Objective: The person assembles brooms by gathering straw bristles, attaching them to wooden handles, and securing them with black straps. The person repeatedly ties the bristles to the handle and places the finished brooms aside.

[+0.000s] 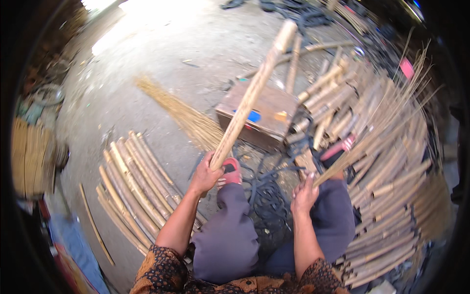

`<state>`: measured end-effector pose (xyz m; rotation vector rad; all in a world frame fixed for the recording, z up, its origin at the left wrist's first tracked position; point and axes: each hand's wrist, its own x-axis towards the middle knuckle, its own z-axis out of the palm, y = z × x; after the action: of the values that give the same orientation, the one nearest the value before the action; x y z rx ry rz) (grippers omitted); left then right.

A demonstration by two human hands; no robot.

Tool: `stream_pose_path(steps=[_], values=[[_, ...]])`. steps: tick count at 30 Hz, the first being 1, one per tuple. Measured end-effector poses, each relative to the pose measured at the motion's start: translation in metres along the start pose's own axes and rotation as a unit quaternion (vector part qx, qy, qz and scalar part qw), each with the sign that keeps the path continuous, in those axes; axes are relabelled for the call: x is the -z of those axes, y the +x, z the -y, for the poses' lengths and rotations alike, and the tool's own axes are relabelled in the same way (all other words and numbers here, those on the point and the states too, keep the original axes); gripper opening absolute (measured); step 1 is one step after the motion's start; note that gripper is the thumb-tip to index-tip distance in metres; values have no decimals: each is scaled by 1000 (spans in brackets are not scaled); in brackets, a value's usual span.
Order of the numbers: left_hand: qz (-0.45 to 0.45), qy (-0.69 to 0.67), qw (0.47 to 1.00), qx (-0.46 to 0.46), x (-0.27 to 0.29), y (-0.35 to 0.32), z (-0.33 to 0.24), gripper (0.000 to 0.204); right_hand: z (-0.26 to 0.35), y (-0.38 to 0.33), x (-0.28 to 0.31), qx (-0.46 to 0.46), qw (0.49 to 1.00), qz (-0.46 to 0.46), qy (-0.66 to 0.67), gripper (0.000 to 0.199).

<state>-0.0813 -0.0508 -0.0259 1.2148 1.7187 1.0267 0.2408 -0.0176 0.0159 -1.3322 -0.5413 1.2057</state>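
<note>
My left hand (206, 175) is closed round the lower end of a pale wooden pole (252, 95), which slants up and away to the right. In my right hand (304, 195) is the narrow end of a bundle of thin sticks (352, 155); its loose tips fan out to the upper right. A second bundle of thin sticks (181, 110), slightly blurred, extends left from behind the pole. Beyond my hands a brown wooden box (274, 110) stands on the floor, partly covered by the pole. Black rubber-like strips (269, 196) lie tangled between my feet.
Cut poles (139, 183) lie side by side on the floor at my left. A large heap of poles (387, 181) spreads along my right. One thin stick (95, 223) lies at the far left. Dark strips (308, 14) are piled at the back.
</note>
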Motion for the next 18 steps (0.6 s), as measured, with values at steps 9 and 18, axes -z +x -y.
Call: stream_pose_path(steps=[9,18], values=[[266,-32,963,40,-52,-39,65,43,2,17,37,8,995,-90,-37,28],[262,176,948,38,11,-48,68,58,4,42,57,44,989,-119,-75,30]])
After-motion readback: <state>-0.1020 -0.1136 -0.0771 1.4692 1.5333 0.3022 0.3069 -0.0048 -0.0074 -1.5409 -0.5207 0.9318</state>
